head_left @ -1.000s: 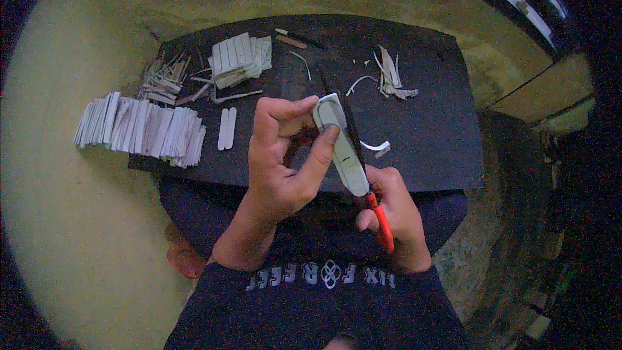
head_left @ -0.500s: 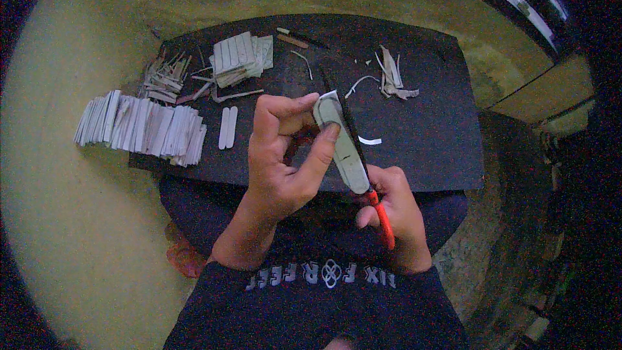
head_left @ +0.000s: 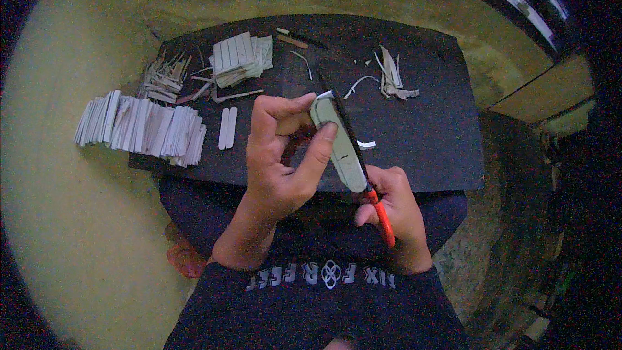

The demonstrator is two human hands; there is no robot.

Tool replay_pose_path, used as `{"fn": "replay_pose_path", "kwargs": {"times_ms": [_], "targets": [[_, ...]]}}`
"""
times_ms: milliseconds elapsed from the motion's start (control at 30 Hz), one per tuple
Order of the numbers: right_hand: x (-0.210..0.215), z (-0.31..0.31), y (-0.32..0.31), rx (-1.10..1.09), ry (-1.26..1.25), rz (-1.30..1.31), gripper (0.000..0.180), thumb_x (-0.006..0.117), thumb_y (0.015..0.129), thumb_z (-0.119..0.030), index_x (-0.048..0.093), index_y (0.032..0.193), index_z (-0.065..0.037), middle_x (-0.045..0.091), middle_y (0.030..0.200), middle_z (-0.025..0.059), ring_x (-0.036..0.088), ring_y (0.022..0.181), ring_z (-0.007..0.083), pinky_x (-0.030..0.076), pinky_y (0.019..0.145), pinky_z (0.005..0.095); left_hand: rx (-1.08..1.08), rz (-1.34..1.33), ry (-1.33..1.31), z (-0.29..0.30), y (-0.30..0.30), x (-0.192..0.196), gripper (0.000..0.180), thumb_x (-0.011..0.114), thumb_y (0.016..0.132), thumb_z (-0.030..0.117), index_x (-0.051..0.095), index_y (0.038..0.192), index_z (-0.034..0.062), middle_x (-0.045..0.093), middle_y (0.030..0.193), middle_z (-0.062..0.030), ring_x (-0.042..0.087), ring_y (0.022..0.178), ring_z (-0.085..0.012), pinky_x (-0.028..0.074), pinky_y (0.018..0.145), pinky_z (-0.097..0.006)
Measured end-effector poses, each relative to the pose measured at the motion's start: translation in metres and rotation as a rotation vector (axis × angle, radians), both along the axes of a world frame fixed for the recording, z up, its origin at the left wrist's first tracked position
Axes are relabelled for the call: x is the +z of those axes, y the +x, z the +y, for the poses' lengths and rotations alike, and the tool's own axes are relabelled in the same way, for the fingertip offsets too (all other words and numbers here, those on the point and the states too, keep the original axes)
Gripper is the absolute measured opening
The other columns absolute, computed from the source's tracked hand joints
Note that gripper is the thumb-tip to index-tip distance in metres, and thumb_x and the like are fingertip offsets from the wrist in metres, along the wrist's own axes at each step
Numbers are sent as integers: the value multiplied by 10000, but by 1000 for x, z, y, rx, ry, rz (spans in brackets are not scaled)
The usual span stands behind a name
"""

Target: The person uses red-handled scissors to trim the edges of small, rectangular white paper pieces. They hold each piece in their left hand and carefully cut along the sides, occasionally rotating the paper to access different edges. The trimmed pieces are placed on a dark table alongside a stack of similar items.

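Little moved since earlier frame: curled white sliver (head_left: 366, 144) on black board (head_left: 440, 123) sits slightly left of its former spot; both hands hold as before. Pale flat strip (head_left: 340, 146) above board's near edge, pinched by my left hand (head_left: 282, 155), thumb under, index on face. My right hand (head_left: 395, 210) closed around red-handled scissors (head_left: 363, 168); dark blades along strip edge, handle mostly hidden in fist. Strip stack (head_left: 139, 126) overhangs board's left edge; board's right half mostly open.

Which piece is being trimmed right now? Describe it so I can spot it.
Start at the black board on the lap. Just above its near edge, the left hand pinches a pale strip with rounded ends. Unlike the stacked strips lying at left, it is lifted, against red-handled scissors.
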State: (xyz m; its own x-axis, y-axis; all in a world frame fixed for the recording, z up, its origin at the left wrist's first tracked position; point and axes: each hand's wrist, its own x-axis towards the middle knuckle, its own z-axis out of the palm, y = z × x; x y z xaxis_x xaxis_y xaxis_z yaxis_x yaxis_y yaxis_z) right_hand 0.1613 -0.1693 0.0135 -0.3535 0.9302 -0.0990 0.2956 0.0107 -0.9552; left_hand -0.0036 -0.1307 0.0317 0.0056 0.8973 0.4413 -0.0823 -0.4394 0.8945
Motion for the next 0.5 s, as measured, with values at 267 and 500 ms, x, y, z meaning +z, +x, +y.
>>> {"fn": "replay_pose_path", "kwargs": {"times_ms": [267, 500], "targets": [[-17, -7, -4, -103, -14, 265, 723, 690, 456, -600, 508, 798, 10, 523, 661, 86, 489, 627, 152, 406, 561, 305, -39, 124, 8, -2, 2, -4, 302, 559, 739, -24, 383, 982, -2, 574, 799, -96, 560, 719, -105, 447, 617, -214], [-9, 2, -4, -14, 52, 198, 839, 635, 457, -663, 494, 929, 15, 568, 770, 123, 558, 737, 237, 424, 655, 344, -116, 173, 16, -6, 2, -9, 311, 570, 737, -10, 386, 987, -10, 582, 763, -106, 575, 699, -119, 451, 605, -227]]}}
